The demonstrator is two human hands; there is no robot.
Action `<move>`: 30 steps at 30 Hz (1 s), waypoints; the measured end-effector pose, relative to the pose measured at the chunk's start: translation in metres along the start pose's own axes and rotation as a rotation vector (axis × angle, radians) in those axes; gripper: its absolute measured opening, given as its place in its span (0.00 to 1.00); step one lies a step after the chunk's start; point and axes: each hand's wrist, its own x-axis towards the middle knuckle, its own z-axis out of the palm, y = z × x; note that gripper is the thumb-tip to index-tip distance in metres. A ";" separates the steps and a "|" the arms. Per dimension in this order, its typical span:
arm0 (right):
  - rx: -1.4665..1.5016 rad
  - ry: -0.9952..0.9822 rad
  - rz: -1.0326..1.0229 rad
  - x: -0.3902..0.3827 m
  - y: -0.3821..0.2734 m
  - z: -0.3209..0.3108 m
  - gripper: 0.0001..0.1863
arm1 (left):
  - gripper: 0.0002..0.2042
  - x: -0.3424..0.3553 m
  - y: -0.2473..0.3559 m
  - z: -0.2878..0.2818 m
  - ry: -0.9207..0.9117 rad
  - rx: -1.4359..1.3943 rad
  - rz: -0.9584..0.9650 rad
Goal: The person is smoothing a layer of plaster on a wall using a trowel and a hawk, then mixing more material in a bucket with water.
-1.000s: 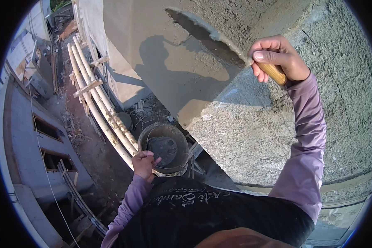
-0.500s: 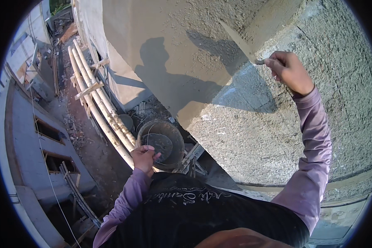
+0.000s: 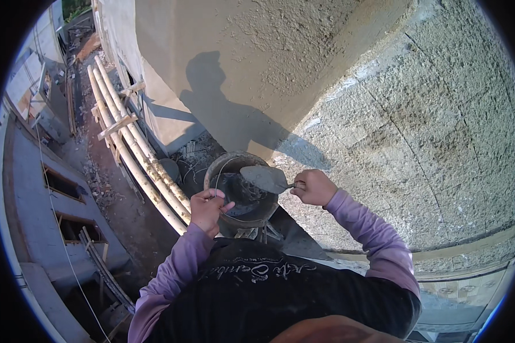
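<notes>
While your right hand was clamped on the trowel, its blade lay left of that grip, over the bucket. Your left hand pinched the wire handle. Bamboo poles obstructed that grip's left side; the rough wall bounded your right grip's right.

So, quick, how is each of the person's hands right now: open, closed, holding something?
Left hand: closed, pinching the thin wire handle of the bucket.
Right hand: closed, holding the trowel.
</notes>
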 end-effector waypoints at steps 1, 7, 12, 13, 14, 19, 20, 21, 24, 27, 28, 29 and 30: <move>0.058 0.099 -0.058 -0.005 -0.014 -0.032 0.13 | 0.06 0.000 -0.004 0.000 0.000 -0.008 -0.003; 0.538 0.048 -0.014 -0.004 -0.088 -0.202 0.10 | 0.07 0.005 -0.028 -0.032 0.139 -0.047 -0.016; 0.736 -0.158 0.035 0.053 -0.050 -0.267 0.14 | 0.05 0.006 -0.044 -0.063 0.282 -0.061 -0.014; 0.651 -0.032 0.132 0.067 -0.033 -0.268 0.14 | 0.05 0.005 -0.046 -0.066 0.294 -0.066 -0.023; 0.577 0.118 0.216 0.068 -0.012 -0.277 0.15 | 0.05 0.006 -0.044 -0.071 0.308 -0.065 -0.011; 0.256 0.815 0.175 -0.014 -0.043 -0.323 0.14 | 0.05 -0.002 -0.043 -0.105 0.434 -0.121 0.054; 0.253 0.753 0.190 -0.009 -0.046 -0.318 0.13 | 0.06 0.002 -0.049 -0.115 0.454 -0.133 0.038; 0.255 0.698 0.215 -0.004 -0.048 -0.309 0.13 | 0.06 0.003 -0.047 -0.121 0.444 -0.123 0.017; 0.274 0.384 0.249 0.048 -0.012 -0.228 0.12 | 0.07 0.006 -0.045 -0.134 0.496 -0.150 0.036; 0.067 0.247 0.272 0.091 0.035 -0.123 0.16 | 0.08 0.015 -0.043 -0.152 0.516 -0.168 0.051; -0.012 0.303 0.246 0.104 0.069 -0.092 0.16 | 0.08 0.017 -0.040 -0.157 0.517 -0.170 0.063; -0.156 0.330 0.226 0.113 0.086 -0.072 0.16 | 0.08 0.020 -0.037 -0.160 0.523 -0.174 0.077; -0.295 0.347 0.197 0.119 0.083 -0.064 0.17 | 0.08 0.016 -0.034 -0.161 0.563 -0.169 0.081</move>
